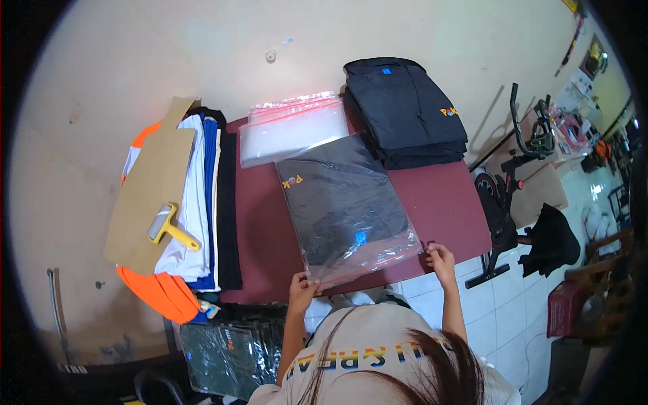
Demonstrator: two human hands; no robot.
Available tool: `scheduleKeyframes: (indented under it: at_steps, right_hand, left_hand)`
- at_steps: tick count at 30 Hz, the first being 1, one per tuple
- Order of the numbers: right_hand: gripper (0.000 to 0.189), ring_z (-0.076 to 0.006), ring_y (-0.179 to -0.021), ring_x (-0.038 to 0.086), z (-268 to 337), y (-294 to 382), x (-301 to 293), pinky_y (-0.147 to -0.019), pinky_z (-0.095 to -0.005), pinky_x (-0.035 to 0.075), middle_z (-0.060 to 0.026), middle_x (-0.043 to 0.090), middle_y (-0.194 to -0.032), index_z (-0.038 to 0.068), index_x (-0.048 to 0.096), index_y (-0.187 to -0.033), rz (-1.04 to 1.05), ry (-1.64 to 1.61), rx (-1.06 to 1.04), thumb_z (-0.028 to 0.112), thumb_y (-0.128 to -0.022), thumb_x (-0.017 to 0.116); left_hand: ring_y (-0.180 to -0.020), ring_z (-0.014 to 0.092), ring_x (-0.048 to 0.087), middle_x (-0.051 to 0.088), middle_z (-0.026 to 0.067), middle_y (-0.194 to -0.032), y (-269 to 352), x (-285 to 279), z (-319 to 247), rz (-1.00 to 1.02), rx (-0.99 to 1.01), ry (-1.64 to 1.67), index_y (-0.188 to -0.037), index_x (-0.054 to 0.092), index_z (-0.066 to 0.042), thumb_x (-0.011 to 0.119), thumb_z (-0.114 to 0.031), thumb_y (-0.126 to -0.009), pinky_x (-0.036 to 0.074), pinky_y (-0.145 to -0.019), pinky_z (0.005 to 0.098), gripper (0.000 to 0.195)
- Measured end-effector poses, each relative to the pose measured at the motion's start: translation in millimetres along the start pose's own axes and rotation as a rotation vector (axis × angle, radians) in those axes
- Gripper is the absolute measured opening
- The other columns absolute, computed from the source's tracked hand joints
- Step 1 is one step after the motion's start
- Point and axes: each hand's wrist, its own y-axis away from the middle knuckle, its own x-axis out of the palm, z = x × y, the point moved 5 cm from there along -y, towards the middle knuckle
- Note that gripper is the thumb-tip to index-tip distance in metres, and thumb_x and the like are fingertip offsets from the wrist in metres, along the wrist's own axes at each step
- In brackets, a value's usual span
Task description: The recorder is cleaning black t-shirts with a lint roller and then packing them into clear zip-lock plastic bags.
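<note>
A folded black garment (344, 197) lies inside a clear plastic bag (390, 248) with a red seal strip along its near edge. The garment bears a colourful print and a small blue tag. At the bag's near left corner, my left hand (302, 293) pinches the plastic between thumb and fingers. My right hand (442, 263) is just beyond the near right corner, its bent fingers apart and nothing visible between them. Behind the bagged garment is a pile of flat clear bags (293, 131) with red strips, partly overlapped by it.
The maroon table (430, 202) carries a stack of folded black garments (405, 111) at the back right. Folded clothes (202, 202) on the left lie under a cardboard sheet (152, 182) with a yellow-handled lint roller (172, 228) on top. Bagged garments (223, 354) sit below; an exercise bike (506, 202) stands right.
</note>
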Motion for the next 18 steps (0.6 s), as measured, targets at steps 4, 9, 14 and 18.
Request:
scheduleKeyframes:
  at_steps: [4, 9, 14, 18]
  right_hand:
    - [0.022, -0.0133, -0.064, 0.058, 9, -27, 28, -0.052, -0.0233, 0.049, -0.0064, 0.059, -0.076, 0.001, 0.058, -0.093, 0.391, 0.065, 0.09, 0.019, -0.082, 0.056]
    - [0.023, -0.0156, -0.07, 0.06, 13, -6, 49, -0.061, -0.0287, 0.053, -0.0099, 0.061, -0.081, -0.002, 0.059, -0.093, 0.823, 0.109, 0.25, 0.018, -0.081, 0.059]
    - [0.022, -0.0159, -0.068, 0.061, -7, 18, 51, -0.06, -0.0266, 0.052, -0.0112, 0.062, -0.08, -0.003, 0.059, -0.09, 1.089, 0.224, 0.299, 0.018, -0.083, 0.056]
    - [0.021, -0.0155, -0.068, 0.061, -12, 11, 49, -0.06, -0.0263, 0.052, -0.0111, 0.062, -0.078, -0.002, 0.059, -0.087, 1.141, 0.294, 0.283, 0.018, -0.084, 0.054]
  left_hand:
    - [-0.062, 0.014, 0.055, 0.055, 0.0066, -0.075, 1, 0, 5, -0.094, 0.066, 0.11, -0.109, 0.038, -0.001, 0.061, -0.007, -0.078, 0.048, -0.055, 0.0253, 0.039]
    - [-0.065, 0.013, 0.053, 0.052, 0.005, -0.075, 13, -33, 30, -0.445, 0.349, 0.407, -0.105, 0.037, -0.006, 0.056, -0.01, -0.081, 0.046, -0.059, 0.027, 0.031]
    - [-0.069, 0.015, 0.053, 0.053, 0.0061, -0.085, 57, -27, 41, -0.76, 0.215, 0.559, -0.097, 0.045, -0.006, 0.055, -0.018, -0.082, 0.046, -0.062, 0.0271, 0.022]
    - [-0.08, 0.017, 0.053, 0.055, 0.0056, -0.092, 72, 30, 80, -0.52, 0.068, 0.568, -0.097, 0.05, -0.009, 0.057, -0.022, -0.081, 0.045, -0.073, 0.0343, 0.022]
